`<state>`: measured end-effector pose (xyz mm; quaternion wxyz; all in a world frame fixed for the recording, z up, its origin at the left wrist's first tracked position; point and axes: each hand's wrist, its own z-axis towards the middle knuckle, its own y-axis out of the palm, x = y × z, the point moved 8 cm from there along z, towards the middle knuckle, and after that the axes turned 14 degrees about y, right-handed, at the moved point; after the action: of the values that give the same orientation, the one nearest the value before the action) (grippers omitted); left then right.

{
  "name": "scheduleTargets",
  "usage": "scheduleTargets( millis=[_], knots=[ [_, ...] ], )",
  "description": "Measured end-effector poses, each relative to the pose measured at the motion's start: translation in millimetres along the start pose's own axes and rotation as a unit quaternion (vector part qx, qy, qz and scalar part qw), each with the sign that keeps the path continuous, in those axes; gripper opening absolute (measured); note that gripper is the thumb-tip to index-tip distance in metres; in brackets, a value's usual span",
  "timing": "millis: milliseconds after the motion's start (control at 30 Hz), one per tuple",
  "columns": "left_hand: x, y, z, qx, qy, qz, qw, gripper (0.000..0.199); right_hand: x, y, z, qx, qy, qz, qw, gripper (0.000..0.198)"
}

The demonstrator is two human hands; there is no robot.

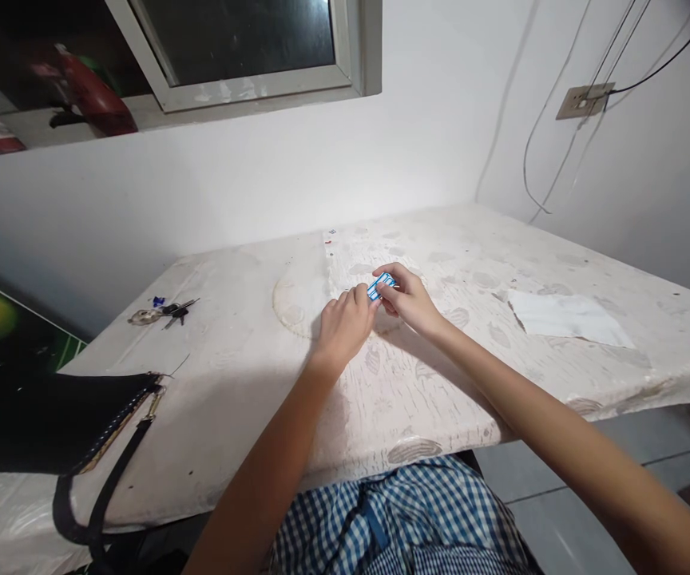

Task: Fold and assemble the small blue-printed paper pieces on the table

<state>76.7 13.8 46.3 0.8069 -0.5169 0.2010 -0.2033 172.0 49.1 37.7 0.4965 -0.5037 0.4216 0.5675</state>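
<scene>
A small blue-and-white box-shaped packet (382,284) is held between my two hands, just above the middle of the table. My right hand (408,299) grips its far end, with thumb and fingers closed on it. At the near left end, my left hand (346,318) has its fingers curled against the packet, and they cover part of it. The packet is tilted, and its print is too small to read.
Keys (172,311) lie on the plastic-covered table (249,311) at left. A black bag (51,419) with a strap sits at the near left. A torn white paper (566,318) lies at right. Cables hang from a wall socket (584,101).
</scene>
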Motion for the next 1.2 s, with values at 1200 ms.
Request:
scheduleTargets(
  millis=[1200],
  knots=[
    [-16.0, 37.8, 3.6, 0.08, -0.134, -0.63, 0.761, 0.015, 9.1, 2.7, 9.5, -0.056, 0.016, 0.055, 0.997, 0.038]
  ],
)
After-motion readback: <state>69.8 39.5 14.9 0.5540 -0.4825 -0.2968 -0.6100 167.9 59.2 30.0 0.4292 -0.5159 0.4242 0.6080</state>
